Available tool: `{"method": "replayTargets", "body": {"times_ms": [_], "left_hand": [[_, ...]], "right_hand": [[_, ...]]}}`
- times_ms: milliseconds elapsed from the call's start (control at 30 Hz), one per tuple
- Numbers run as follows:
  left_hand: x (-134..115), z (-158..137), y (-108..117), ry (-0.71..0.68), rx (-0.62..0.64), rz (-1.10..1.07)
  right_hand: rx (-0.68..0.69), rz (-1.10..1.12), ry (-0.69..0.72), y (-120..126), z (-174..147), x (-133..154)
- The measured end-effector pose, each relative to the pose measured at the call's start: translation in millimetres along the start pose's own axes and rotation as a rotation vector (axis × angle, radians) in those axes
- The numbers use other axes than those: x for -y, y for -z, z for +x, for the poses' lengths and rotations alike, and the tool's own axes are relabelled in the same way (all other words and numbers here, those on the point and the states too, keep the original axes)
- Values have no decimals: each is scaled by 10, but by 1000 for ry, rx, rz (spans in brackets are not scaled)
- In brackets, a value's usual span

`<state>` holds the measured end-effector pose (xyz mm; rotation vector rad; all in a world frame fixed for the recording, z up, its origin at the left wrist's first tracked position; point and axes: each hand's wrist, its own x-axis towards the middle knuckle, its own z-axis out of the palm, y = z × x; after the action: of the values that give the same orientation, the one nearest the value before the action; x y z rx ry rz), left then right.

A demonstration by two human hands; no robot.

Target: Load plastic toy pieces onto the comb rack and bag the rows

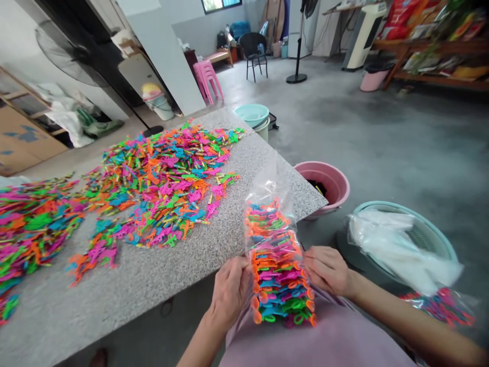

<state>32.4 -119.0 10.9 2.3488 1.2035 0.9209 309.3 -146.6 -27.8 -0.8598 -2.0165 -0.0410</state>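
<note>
A clear plastic bag [269, 191] stretches from the tabletop toward my lap, packed with a stack of small plastic pieces [280, 278] in orange, pink, green and blue. The lower part of the stack sticks out of the bag's near end, with orange rounded ends along both sides. My left hand [230, 288] pinches the bag's left edge beside the stack. On the other side, my right hand [327, 269] has closed fingers at the bag's right edge. The fingertips of both hands are partly hidden. What the loose pieces are is hard to make out.
Heaps of similar coloured pieces [164, 178] cover much of the speckled stone table [225, 239]. Beyond its right corner stands a pink tub [340, 188]. A light-green basket [439, 239] holds clear bags [397, 239], with a filled bag [446, 308] beside it on the floor.
</note>
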Motion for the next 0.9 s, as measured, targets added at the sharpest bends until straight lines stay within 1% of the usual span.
{"method": "replayTargets", "body": {"times_ms": [67,100,167,233,267,300,367,433,500,567,633,733,800,833,900], "left_hand": [[-5,-28,75,-56,64,-35],[-1,-23,100,-37,92,-48],[24,32,122,119,140,-85],[70,144,114,290,185,-138],[98,213,107,335,212,-167],[127,285,100,345,243,-191],[178,418,93,295,316,-218],[214,513,86,238,383,-225],[239,554,60,186,403,-195],[267,534,9,148,346,-121],[304,456,-54,110,227,-23],[364,243,-126,8,58,89],[390,63,-153,-96,7,105],[394,-26,-162,-163,-14,116],[386,-162,-168,-294,-71,137]], "right_hand": [[6,-29,75,64,-29,23],[-1,-43,102,80,-32,38],[-8,-42,89,76,-4,61],[28,24,10,38,64,59],[65,73,-36,15,105,47],[111,125,-79,-6,145,28],[190,219,-146,-34,210,-15],[229,267,-186,-48,244,-46],[241,262,-190,-61,247,-53],[250,211,-155,-85,223,-41],[217,130,-92,-118,170,-29],[88,-6,58,-145,27,-33],[40,-65,131,-133,-98,-33],[46,-76,150,-121,-157,-24],[109,-65,167,-101,-233,17]]}}
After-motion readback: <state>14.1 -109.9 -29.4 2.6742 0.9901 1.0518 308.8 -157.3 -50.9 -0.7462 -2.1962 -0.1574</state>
